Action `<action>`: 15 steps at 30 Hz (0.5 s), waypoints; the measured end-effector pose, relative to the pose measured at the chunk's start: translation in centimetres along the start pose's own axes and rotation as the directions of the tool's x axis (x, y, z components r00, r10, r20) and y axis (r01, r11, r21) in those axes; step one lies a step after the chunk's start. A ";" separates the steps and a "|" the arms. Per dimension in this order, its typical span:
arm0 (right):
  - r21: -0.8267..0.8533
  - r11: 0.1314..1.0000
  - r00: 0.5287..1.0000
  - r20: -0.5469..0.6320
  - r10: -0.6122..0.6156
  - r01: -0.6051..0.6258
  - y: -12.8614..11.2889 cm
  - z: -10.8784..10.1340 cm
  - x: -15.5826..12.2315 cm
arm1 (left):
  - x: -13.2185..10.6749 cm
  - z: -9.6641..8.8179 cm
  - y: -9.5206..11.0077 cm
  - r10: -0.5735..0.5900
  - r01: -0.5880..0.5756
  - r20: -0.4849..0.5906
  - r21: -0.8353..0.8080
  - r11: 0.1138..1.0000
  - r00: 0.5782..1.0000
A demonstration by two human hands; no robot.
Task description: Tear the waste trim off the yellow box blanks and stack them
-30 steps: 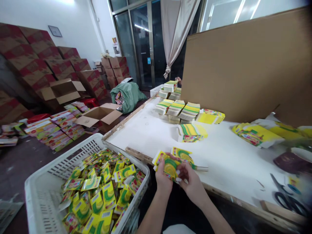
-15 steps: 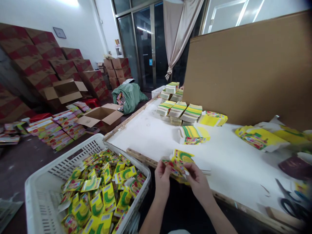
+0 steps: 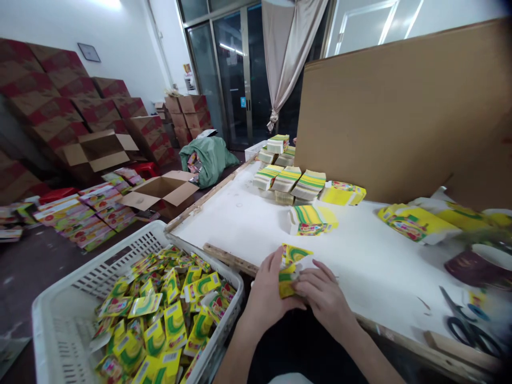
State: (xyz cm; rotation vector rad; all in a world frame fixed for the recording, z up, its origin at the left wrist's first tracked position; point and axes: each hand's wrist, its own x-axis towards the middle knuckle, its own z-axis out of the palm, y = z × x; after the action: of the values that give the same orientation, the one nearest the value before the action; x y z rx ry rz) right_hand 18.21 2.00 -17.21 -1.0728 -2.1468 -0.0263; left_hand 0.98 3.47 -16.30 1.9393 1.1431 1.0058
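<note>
Yellow and green card is showing between two hands: one small carton [image 3: 286, 287], being held at the near edge of the bench [image 3: 372, 250]. The left hand [image 3: 262, 290] is closing its grip around the carton's side. The right hand [image 3: 326, 298] is bending its fingers over the other side, the grip narrow; whether they are pinching, I cannot tell. In my judgement, the carton is being folded or closed, and the next move is probably calling for steady left fingers and careful right ones. Counting: one printed piece [image 3: 295, 253] is lying just beyond the hands, one bundle [image 3: 306, 220] farther, then three bundles in a row [image 3: 286, 180]. One white basket [image 3: 56, 314] is holding many packets [image 3: 175, 320], too many for counting. One pair of scissors [image 3: 452, 304] and one cup [image 3: 464, 266] are resting at right.
</note>
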 end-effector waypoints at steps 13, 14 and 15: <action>0.835 -0.062 0.603 0.444 0.662 -0.546 -1.0 3.5 0.3 | -0.5 2.8 -0.4 0.013 -0.015 0.081 0.021 1.000 0.997; 0.839 -0.093 0.598 0.455 0.659 -0.536 -0.9 3.6 0.3 | -0.5 2.7 -0.4 0.019 -0.020 0.084 0.013 1.000 0.996; 0.843 -0.089 0.601 0.448 0.663 -0.530 -0.8 3.7 0.2 | -0.5 2.6 -0.5 0.021 -0.021 0.085 0.003 1.000 0.996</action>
State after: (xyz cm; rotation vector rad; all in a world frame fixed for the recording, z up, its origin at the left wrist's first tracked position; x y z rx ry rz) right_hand 15.36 2.78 -19.63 -1.0352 -0.8597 1.4786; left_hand 2.84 2.83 -18.07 1.9813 1.0795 0.9232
